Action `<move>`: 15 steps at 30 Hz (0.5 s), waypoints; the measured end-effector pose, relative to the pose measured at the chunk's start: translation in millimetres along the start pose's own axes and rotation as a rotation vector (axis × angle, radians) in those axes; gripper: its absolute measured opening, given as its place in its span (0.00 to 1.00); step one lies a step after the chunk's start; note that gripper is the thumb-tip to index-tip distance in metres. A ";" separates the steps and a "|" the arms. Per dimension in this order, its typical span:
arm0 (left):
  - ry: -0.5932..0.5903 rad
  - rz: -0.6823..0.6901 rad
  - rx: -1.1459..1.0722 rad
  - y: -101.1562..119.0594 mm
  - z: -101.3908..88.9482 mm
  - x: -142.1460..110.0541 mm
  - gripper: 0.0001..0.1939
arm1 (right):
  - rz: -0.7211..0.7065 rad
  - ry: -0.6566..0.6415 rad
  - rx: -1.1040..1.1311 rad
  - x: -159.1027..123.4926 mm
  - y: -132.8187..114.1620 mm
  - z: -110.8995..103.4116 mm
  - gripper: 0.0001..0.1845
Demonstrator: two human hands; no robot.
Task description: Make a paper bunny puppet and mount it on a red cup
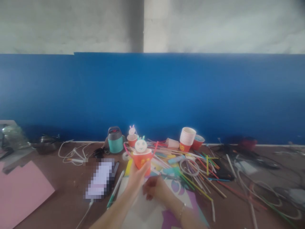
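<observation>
My left hand (pixel 136 178) grips the lower part of a red paper cup (pixel 142 160) and holds it upright above the table. A white round smiling face with green ears (pixel 140 145) sits on top of the cup, and pink straws stick out at both sides like arms. My right hand (pixel 154 187) rests just below and right of the cup, fingers curled inward over white paper (pixel 143 210). What, if anything, it holds is hidden.
A second red cup with a bunny figure (pixel 132 137) and a teal container (pixel 115 140) stand behind. A stack of cups (pixel 187 138), a tape ring (pixel 189 167) and several coloured straws (pixel 202 178) lie right. Pink paper (pixel 19 190) and cables lie left.
</observation>
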State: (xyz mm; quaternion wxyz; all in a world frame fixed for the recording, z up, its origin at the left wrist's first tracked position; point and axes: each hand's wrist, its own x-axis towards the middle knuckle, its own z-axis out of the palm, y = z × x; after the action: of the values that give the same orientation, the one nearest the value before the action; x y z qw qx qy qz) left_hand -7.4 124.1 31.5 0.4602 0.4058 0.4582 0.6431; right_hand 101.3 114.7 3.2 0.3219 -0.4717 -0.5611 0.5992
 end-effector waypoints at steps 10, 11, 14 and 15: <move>-0.020 0.005 -0.011 1.2 -0.4 -0.3 0.20 | -0.005 -0.005 0.023 0.8 3.4 0.8 0.08; -0.018 0.011 -0.014 0.4 0.0 -0.6 0.19 | -0.007 -0.002 0.021 1.1 2.9 0.6 0.09; -0.018 0.011 -0.002 -3.7 2.4 -2.4 0.16 | -0.026 0.027 0.032 1.8 -0.8 -1.2 0.11; -0.027 -0.004 -0.002 -5.1 3.4 -3.2 0.16 | -0.038 0.043 0.043 2.0 -2.2 -2.0 0.12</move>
State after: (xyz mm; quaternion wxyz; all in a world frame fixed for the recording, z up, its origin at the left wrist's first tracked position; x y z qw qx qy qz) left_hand -2.2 122.6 27.2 0.4678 0.4130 0.4524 0.6371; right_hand 102.1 117.6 5.2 0.3551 -0.4668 -0.5500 0.5946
